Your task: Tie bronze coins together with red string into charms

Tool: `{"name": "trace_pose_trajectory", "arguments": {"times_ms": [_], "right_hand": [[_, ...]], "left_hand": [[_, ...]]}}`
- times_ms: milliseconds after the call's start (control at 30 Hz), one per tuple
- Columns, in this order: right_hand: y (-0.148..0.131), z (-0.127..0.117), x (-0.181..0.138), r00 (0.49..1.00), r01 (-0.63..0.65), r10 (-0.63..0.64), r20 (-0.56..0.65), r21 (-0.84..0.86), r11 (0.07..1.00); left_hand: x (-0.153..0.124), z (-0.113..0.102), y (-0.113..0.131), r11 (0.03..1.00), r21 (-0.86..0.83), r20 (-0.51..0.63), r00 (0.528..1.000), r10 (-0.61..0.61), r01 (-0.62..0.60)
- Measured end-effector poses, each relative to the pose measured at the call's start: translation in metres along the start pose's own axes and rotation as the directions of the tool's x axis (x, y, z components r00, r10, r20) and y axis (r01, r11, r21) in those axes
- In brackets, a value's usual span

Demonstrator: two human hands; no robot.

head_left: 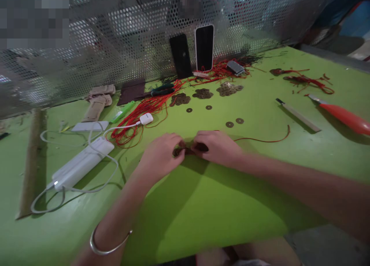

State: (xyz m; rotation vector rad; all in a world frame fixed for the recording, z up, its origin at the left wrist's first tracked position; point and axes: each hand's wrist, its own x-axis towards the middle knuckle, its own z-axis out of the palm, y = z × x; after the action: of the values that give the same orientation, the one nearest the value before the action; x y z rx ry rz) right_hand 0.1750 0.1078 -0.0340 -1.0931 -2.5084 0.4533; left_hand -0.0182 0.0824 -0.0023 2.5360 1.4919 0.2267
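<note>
My left hand (pixel 160 155) and my right hand (pixel 217 146) meet at the middle of the green table (pixel 219 204). Between their fingertips they pinch a small string of brown holed coins (pixel 187 150). A red cord (pixel 268 138) trails from my right hand toward the right. Loose coins (pixel 234 122) lie just beyond my hands. Three coin piles (pixel 202 93) sit farther back, next to a bundle of red cords (pixel 138 121). My left wrist wears a metal bangle.
A white power bank (pixel 82 164) with cables lies at left. Two phones (pixel 204 47) lean on the perforated metal screen at the back. A red-handled tool (pixel 343 115) and a thin knife (pixel 297 114) lie at right, with red cord scraps (pixel 306 80) behind.
</note>
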Motion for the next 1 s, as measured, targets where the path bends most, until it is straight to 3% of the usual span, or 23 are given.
{"name": "trace_pose_trajectory", "arguments": {"times_ms": [367, 667, 1000], "right_hand": [[0.0034, 0.0037, -0.0003, 0.999, -0.007, 0.011, -0.045, 0.079, 0.997], [0.0056, 0.0048, -0.0006, 0.995, 0.031, -0.01, -0.102, 0.205, 0.978], [0.0035, 0.005, 0.0004, 0.998, 0.044, -0.038, -0.045, 0.143, 0.989]], "left_hand": [[0.002, 0.0006, 0.0016, 0.999, 0.025, 0.038, 0.999, 0.024, -0.025], [0.0006, -0.0018, 0.0026, 0.995, -0.058, 0.023, 0.997, -0.076, 0.078], [0.001, -0.0023, 0.004, 0.996, -0.063, 0.027, 0.998, -0.057, 0.059]]}}
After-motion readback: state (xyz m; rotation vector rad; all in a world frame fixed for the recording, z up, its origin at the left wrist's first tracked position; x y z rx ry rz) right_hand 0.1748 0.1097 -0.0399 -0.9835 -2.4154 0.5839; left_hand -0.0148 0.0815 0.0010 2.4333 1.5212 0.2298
